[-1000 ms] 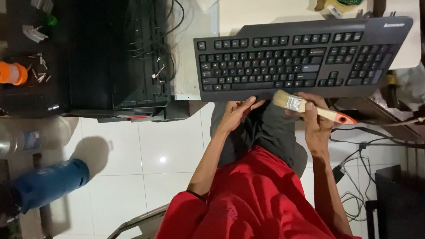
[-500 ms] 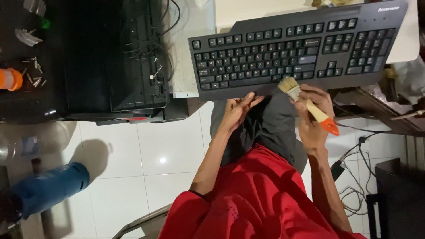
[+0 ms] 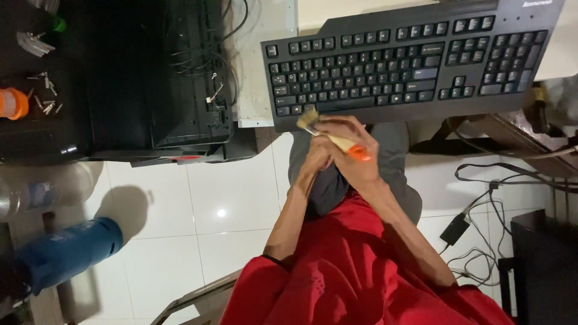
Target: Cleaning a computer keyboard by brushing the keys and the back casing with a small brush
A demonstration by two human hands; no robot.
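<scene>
A black keyboard (image 3: 409, 60) lies across the desk edge above my lap. Just below its front edge my right hand (image 3: 355, 159) grips a small paintbrush (image 3: 328, 133) with pale bristles, a wooden handle and an orange tip; the bristles point left toward the keyboard's lower left corner. My left hand (image 3: 314, 157) is pressed against the right hand and the brush handle, fingers curled beside it. Whether it grips the brush is unclear. I wear a red shirt and dark grey trousers.
An open black computer case (image 3: 138, 78) with loose wires lies at the left, with screws and an orange cap (image 3: 12, 103) beside it. A blue cylinder (image 3: 66, 253) and a clear bottle (image 3: 42, 192) lie on the white tiled floor. Cables and a power adapter (image 3: 454, 229) trail at the right.
My right hand swung the brush leftward from right of the lap to the keyboard's lower left edge. Both hands came together. The view shifted slightly.
</scene>
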